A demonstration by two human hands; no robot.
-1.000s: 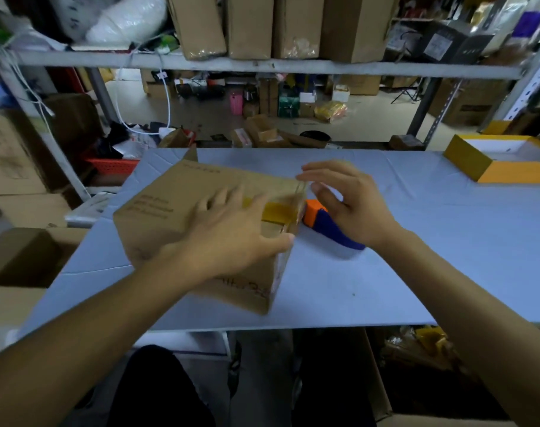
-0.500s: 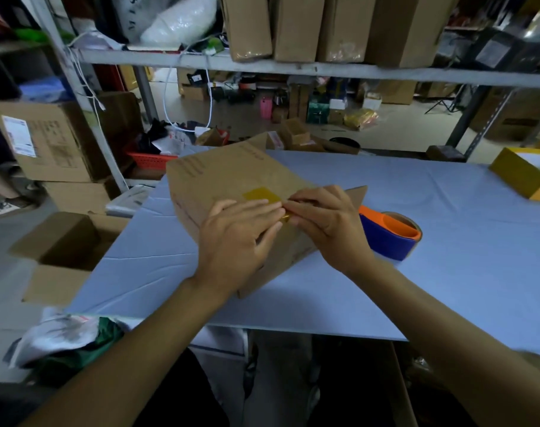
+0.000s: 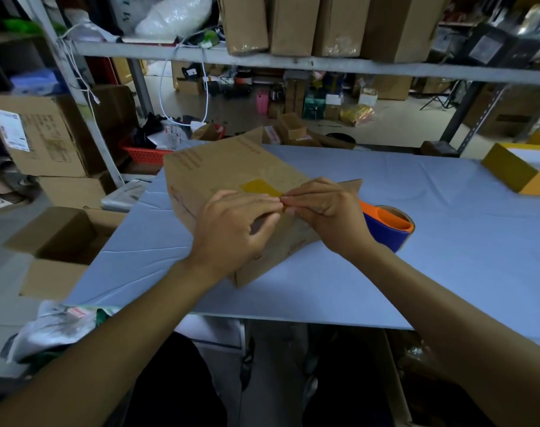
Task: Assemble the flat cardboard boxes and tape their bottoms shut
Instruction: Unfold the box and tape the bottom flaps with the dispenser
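Observation:
A brown cardboard box (image 3: pixel 213 171) rests tilted on the blue table (image 3: pixel 447 241), one corner lifted toward me. A strip of yellow-brown tape (image 3: pixel 259 188) lies across its upper face and over the near edge. My left hand (image 3: pixel 235 232) rests on the box's near side, fingertips at the tape's edge. My right hand (image 3: pixel 327 211) meets it from the right, fingers pinched on the tape at that edge. A blue and orange tape dispenser (image 3: pixel 386 226) lies on the table just right of my right hand, partly hidden behind it.
A yellow open box (image 3: pixel 515 174) sits at the table's far right. An open cardboard box (image 3: pixel 56 251) stands on the floor to the left, with stacked cartons (image 3: pixel 43 137) behind it. A metal shelf (image 3: pixel 293 66) with cartons runs beyond the table.
The box was tipped up from flat onto an edge, and my right hand came off the dispenser to join the left at the tape. Since half a second ago both hands have barely shifted.

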